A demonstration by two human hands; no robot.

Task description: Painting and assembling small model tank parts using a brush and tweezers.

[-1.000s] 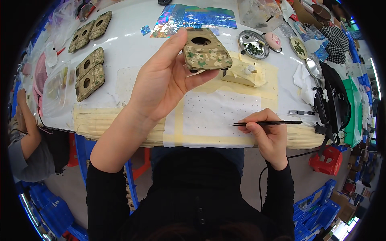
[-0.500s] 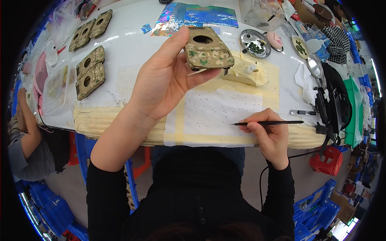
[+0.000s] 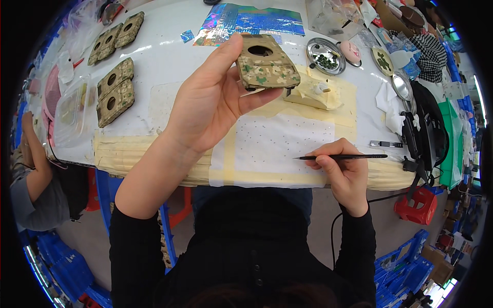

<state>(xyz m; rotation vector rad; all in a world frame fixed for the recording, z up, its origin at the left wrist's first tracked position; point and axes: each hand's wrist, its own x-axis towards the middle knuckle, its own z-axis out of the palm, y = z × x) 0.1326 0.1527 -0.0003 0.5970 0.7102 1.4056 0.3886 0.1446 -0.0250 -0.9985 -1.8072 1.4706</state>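
My left hand (image 3: pixel 197 105) holds up a camouflage-painted model tank hull (image 3: pixel 267 66), thumb along its left side and fingers beneath. A dark round hole opens in the hull's top. My right hand (image 3: pixel 341 172) grips a slim black paintbrush (image 3: pixel 354 156) like a pen, its fine tip pointing left. That tip is just above a white paper sheet (image 3: pixel 277 141) sprinkled with tiny dark specks and edged with yellow tape. The brush and hull are apart.
Similar camouflage hulls (image 3: pixel 115 92) lie at the left near a clear plastic box (image 3: pixel 72 115). Beyond the sheet are a tape-covered block (image 3: pixel 310 95) and a round metal dish (image 3: pixel 339 54) with dark green spots. A black bag (image 3: pixel 431 123) lies at right. Another person's arm (image 3: pixel 38 154) shows far left.
The hull in my left hand has shifted very slightly to the right. My right hand and the brush keep their place.
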